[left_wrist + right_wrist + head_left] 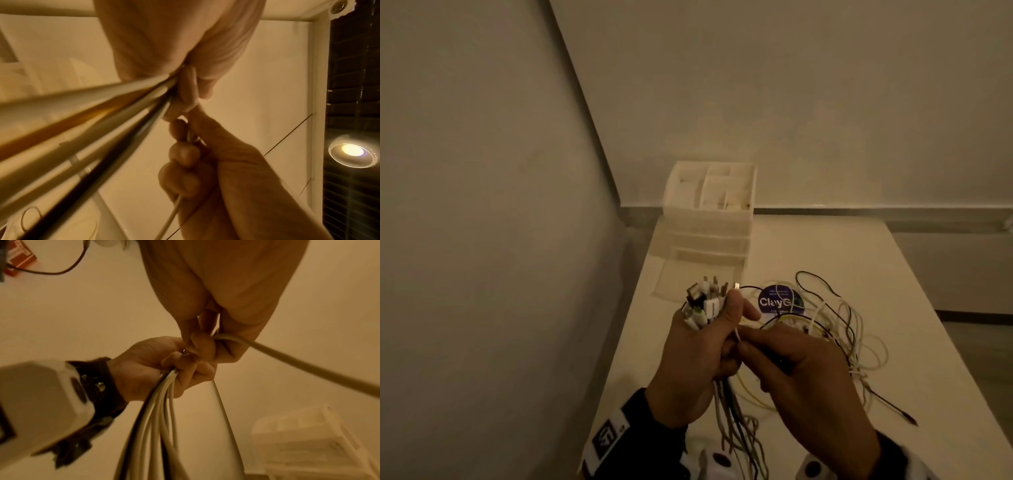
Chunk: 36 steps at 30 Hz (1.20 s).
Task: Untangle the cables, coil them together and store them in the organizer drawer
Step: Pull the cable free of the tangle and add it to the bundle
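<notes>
Closest to the head camera, two hands meet above a white table point(804, 246). The left hand point(697, 359) is closed in a fist around a bundle of cables point(732, 421) — white ones with at least one dark one — and the plugs point(703, 303) fan out above the fist while the cords hang down below it, off the bottom of the view. The right hand point(799, 380) has its fingers curled and its fingertips pinch a thin white cord point(287, 361) right beside the left hand's fingers; the two hands touch there. What lies under the right palm is hidden.

Beyond the hands a loose tangle of cords point(839, 329), white and black, lies on the table, partly over a round sticker point(779, 301) whose printing is half covered. At the far end, against the wall point(791, 102), stands a white organizer point(710, 212) with open compartments on top and drawers below; the light is too dim to tell whether any drawer is pulled out.

The left wrist view is blurred — cables point(92, 129) streak across it — and the right wrist view shows the organizer point(312, 444) only as a pale shape.
</notes>
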Each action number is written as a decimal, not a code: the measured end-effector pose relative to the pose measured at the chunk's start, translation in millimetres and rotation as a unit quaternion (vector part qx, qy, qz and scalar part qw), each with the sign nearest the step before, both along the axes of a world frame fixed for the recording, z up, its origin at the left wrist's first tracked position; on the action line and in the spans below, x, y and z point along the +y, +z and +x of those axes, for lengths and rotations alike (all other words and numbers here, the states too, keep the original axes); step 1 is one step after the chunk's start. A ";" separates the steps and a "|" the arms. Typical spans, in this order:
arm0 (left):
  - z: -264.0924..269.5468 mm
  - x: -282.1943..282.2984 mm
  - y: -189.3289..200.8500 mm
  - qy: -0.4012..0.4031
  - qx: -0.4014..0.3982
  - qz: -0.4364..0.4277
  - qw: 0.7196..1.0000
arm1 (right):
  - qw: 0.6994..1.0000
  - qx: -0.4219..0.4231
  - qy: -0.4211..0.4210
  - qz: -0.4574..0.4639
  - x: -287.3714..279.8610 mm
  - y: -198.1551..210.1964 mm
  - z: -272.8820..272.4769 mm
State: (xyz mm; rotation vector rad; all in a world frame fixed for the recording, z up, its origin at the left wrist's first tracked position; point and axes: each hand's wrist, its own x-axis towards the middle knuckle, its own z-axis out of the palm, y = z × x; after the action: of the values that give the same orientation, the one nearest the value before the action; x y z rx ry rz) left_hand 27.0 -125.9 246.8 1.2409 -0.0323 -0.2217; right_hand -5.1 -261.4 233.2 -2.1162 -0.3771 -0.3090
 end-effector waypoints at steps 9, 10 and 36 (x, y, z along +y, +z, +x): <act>27.0 62.4 36.2 0.157 -0.075 -0.148 0.974 | 0.981 0.159 0.091 -0.059 -57.6 -111.4 -19.0; 28.5 72.0 42.5 0.155 -0.087 -0.143 0.974 | 0.976 0.177 0.082 -0.101 -71.5 -129.8 -19.4; 5.7 -42.8 12.5 0.034 -0.208 0.246 0.946 | 0.986 0.116 0.108 0.059 -95.9 20.8 31.2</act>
State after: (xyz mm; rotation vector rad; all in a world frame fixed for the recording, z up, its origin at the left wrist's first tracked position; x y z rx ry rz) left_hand 32.7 -168.7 259.4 1.7684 -0.3153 0.1067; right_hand 26.0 -357.3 254.0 -1.9478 -0.4342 0.0396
